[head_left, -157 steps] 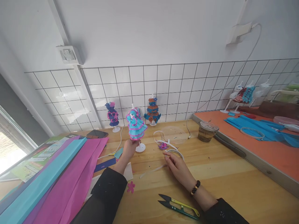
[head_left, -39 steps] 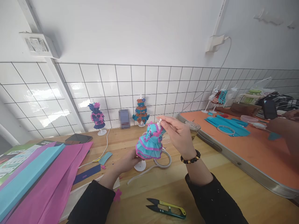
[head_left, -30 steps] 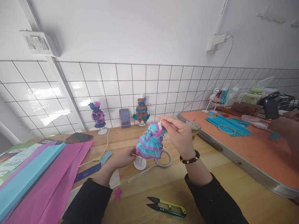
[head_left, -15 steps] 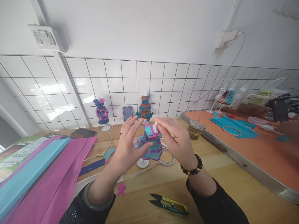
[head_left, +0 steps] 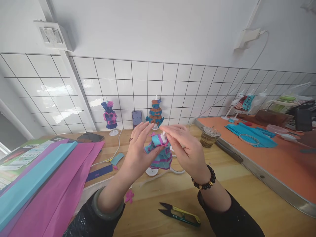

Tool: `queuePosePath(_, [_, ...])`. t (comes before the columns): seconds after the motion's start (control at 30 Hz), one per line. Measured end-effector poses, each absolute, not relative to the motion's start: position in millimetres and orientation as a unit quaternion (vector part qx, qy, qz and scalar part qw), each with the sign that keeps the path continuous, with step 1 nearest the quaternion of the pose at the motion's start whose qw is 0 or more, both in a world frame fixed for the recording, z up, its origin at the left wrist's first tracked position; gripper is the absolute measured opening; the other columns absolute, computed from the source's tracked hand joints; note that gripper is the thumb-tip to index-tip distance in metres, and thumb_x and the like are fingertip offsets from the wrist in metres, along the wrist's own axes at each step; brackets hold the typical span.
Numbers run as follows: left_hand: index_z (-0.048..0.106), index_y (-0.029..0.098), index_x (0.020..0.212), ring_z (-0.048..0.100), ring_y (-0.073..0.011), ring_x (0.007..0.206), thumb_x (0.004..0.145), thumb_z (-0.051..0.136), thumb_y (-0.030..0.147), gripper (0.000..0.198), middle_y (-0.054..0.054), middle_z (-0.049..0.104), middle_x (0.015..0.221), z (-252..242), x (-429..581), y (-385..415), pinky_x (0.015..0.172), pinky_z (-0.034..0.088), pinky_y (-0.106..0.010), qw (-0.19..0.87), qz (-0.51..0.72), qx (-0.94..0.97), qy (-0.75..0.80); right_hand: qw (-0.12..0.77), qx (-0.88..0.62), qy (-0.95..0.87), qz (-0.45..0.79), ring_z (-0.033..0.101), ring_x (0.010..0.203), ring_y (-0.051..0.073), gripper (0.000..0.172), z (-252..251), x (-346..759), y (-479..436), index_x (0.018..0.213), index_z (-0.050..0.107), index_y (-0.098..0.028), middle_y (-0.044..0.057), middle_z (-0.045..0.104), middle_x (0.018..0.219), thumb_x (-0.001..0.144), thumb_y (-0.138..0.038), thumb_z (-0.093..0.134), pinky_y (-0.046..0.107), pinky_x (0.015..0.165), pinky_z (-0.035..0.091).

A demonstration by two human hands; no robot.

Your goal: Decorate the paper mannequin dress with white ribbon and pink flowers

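Note:
A miniature dress form (head_left: pixel 160 154) wears a light-blue paper dress with purple trim and stands on a round white base. At its white neck, my right hand (head_left: pixel 187 151) is closed, thumb and fingertips pinching the knob at the top. My left hand (head_left: pixel 139 151) is open on the other side, fingers stretched upward and thumb across the front of the bodice; whether the thumb presses on it I cannot tell. A pink paper flower (head_left: pixel 129 196) lies on the table below my left wrist. Thread snips (head_left: pixel 181 214) lie close in front of me.
Coloured paper sheets (head_left: pixel 56 174) cover the left side. Behind stand a navy-and-pink dress form (head_left: pixel 110 117), a phone (head_left: pixel 137 119) and an orange-and-teal dress form (head_left: pixel 155 113). To the right are a lidded cup (head_left: pixel 209 136) and an orange board (head_left: pixel 278 168) holding blue paper.
The view has shifted slightly, so everything sits a little further right. My right hand stays at the neck; my left thumb has moved slightly across the bodice.

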State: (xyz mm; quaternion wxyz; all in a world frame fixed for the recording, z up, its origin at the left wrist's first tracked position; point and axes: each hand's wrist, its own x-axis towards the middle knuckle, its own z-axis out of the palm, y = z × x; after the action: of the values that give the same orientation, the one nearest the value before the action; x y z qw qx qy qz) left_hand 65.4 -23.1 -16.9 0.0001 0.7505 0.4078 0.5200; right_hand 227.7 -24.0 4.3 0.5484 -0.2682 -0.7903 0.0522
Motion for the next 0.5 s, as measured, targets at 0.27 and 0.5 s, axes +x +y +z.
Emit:
queuePosePath(0.27, [0.038, 0.031, 0.128, 0.039, -0.0223, 0.124, 0.075, 0.063, 0.033, 0.058, -0.004, 0.044, 0.132, -13.8, 65.3, -25.9, 0.103, 0.032, -0.042, 0.121, 0.522, 0.725, 0.432, 0.547, -0.257, -0.795, 0.056, 0.056, 0.1, 0.019, 0.036, 3.3, 225.4, -23.6, 0.118, 0.055, -0.029, 0.002, 0.064, 0.105, 0.088, -0.013, 0.042, 0.043, 0.089, 0.045])
queuePosePath(0.5, [0.041, 0.031, 0.127, 0.044, -0.0233, 0.119, 0.07, 0.068, 0.035, 0.063, -0.003, 0.045, 0.133, -14.6, 64.8, -23.3, 0.098, 0.039, -0.04, 0.265, 0.532, 0.682, 0.426, 0.55, -0.249, -0.795, 0.058, 0.056, 0.101, 0.018, 0.038, 3.4, 224.6, -24.7, 0.118, 0.054, -0.031, 0.001, 0.064, 0.107, 0.088, -0.012, 0.042, 0.042, 0.089, 0.046])
